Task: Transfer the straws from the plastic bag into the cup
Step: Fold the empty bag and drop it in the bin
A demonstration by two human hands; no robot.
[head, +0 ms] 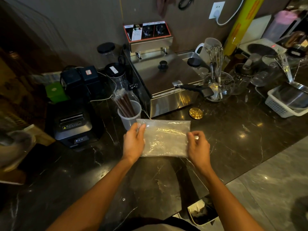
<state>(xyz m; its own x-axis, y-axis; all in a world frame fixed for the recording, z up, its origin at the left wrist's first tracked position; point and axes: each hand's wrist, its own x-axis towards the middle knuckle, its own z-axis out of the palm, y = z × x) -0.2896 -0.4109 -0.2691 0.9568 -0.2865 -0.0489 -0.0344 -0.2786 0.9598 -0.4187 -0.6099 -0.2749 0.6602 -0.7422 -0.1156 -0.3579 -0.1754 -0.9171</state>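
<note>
On the dark marble desk [166, 177], just in front of me, I hold the plastic bag [164, 139] stretched flat between both hands. My left hand [134, 144] pinches the bag's left edge, thumb on top near its upper corner and fingers curled beneath it. My right hand [198, 147] grips the right edge, fingertips closed on the film about midway down. The bag looks clear and crumpled, and I see no straws inside it, though glare makes it hard to be sure. Beyond its upper left corner stands the cup [129, 115], clear plastic and upright, partly hidden by the bag's edge. The straws [124, 102] are in the cup, a dark bundle in clear wrappers leaning toward the upper left. A black printer [73, 125] sits to the left of the cup, and a steel fryer [168, 80] sits just behind and to the right of it. A small gold disc [196, 112] lies on the desk near the fryer's front corner, apart from the bag.
</note>
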